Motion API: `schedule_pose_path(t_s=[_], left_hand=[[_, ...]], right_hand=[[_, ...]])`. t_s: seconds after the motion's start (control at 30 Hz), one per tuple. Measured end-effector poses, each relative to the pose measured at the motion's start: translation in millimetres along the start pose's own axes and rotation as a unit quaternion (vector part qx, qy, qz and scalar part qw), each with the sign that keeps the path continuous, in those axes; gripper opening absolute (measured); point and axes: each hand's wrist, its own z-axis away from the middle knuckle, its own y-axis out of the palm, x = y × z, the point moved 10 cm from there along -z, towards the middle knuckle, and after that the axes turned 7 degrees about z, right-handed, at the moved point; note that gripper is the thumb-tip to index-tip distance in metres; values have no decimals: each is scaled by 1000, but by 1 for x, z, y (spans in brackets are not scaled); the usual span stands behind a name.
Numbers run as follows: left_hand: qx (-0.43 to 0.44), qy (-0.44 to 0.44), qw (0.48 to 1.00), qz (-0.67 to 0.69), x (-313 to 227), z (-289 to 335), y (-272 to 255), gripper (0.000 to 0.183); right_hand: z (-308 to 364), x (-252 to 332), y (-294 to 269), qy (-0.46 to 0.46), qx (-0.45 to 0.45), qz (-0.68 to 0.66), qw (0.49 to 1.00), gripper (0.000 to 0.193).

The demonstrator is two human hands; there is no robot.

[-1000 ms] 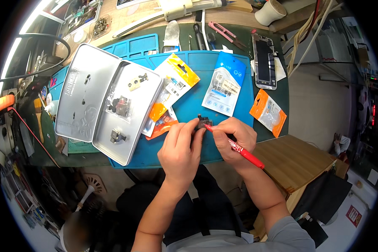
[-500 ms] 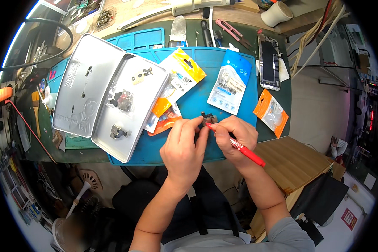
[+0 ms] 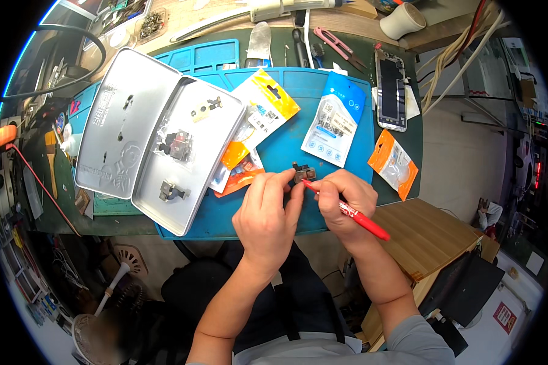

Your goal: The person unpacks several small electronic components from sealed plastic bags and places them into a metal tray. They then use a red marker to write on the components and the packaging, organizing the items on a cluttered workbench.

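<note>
Marker [image 3: 371,226], pinched by the right hand [image 3: 349,199], seems to dab the small dark part [image 3: 305,174] the left hand [image 3: 263,214] pinches; next calls for holding steady.

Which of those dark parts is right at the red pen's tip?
The dark part at the fingertips of the left hand. The bagged one and the loose one lie in the silver tin.

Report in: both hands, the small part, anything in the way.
Left hand holding small dark part. Right hand gripping red marker, tip at the part. Open metal tin off left, not in the way.
</note>
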Motion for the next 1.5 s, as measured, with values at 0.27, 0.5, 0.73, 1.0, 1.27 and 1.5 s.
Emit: schedule_pose_path(t_s=[0.27, 0.5, 0.73, 1.0, 1.27, 1.5], left_hand=[[0, -4, 1000, 2, 1, 1, 1, 31], [7, -14, 1000, 19, 3, 0, 1, 32], [9, -17, 1000, 19, 3, 0, 0, 31], [9, -17, 1000, 19, 3, 0, 0, 30], [5, -14, 1000, 15, 2, -1, 0, 30], [7, -13, 1000, 20, 2, -1, 0, 30]], right_hand=[[-2, 7, -2, -33, 4, -15, 999, 18], [-4, 7, 0, -44, -7, -25, 999, 16], [-6, 10, 5, -44, 12, -1, 999, 18], [-2, 6, 7, -43, 45, 18, 998, 18], [-2, 3, 0, -23, -7, -13, 1000, 18], [0, 3, 2, -29, 19, 13, 999, 19]])
